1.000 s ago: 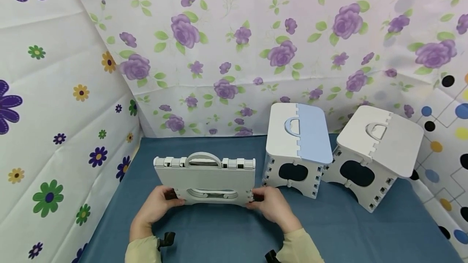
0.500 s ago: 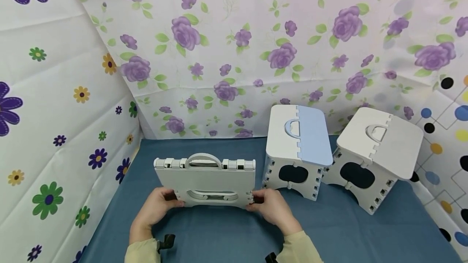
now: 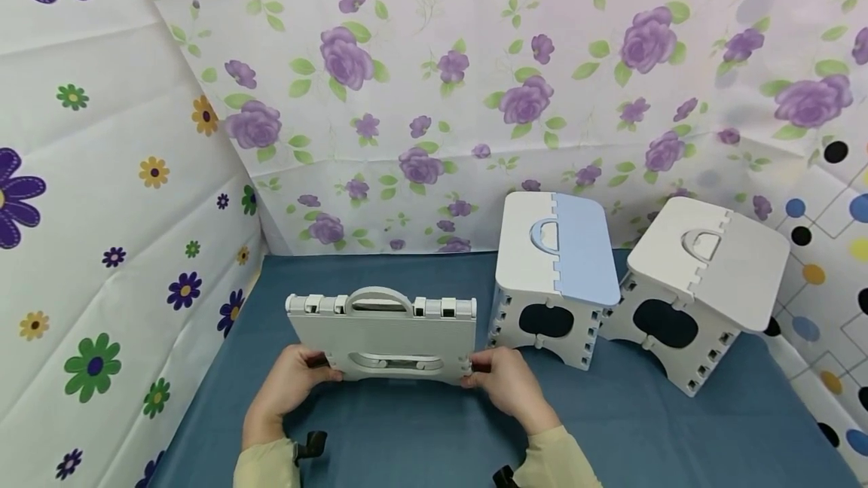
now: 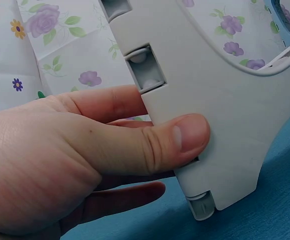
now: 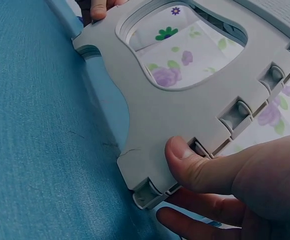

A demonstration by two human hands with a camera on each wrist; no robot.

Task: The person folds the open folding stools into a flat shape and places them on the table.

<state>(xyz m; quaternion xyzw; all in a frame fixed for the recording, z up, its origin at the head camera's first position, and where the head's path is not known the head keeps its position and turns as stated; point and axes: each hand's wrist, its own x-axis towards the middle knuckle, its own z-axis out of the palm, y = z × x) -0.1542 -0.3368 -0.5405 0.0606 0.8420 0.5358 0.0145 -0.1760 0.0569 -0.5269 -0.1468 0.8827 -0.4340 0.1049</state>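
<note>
A pale grey folding stool (image 3: 407, 337), folded flat, stands upright on the blue cloth in the head view, its carry handle at the top. My left hand (image 3: 290, 386) grips its lower left edge; in the left wrist view the thumb (image 4: 190, 134) lies on the near panel while the other fingers go behind. On the opposite lower corner, my right hand (image 3: 508, 386) pinches the stool the same way. In the right wrist view, the right thumb (image 5: 182, 155) presses the panel beside the hinge slots, with fingers behind it.
To the right stand two unfolded stools: one with a white and blue top (image 3: 529, 247), the other a white and grey one (image 3: 728, 277). Blue cloth (image 3: 407, 443) covers the table. Flower-patterned sheets (image 3: 420, 96) hang behind and at the left, with a dotted sheet (image 3: 814, 322) at the right.
</note>
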